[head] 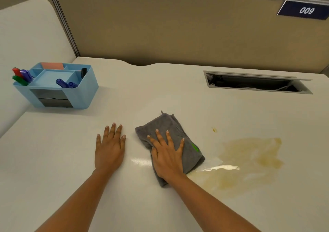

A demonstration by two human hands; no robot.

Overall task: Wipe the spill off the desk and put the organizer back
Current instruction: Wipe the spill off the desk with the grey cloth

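Observation:
A folded grey cloth (175, 127) lies on the white desk (160, 89) near the middle. My right hand (167, 156) presses flat on it, fingers spread. A yellowish-brown spill (249, 160) spreads over the desk just right of the cloth, with a wet glare streak and a small separate drop (214, 129) above it. My left hand (109, 147) rests flat on the bare desk left of the cloth, holding nothing. A light blue desk organizer (58, 85) with markers and a pink pad stands at the desk's far left edge.
A beige partition wall (178, 27) runs behind the desk, with a dark label reading 009 (306, 10) at the top right. An open cable slot (256, 83) is cut into the desk at the back right. Another white surface (26, 36) adjoins on the left.

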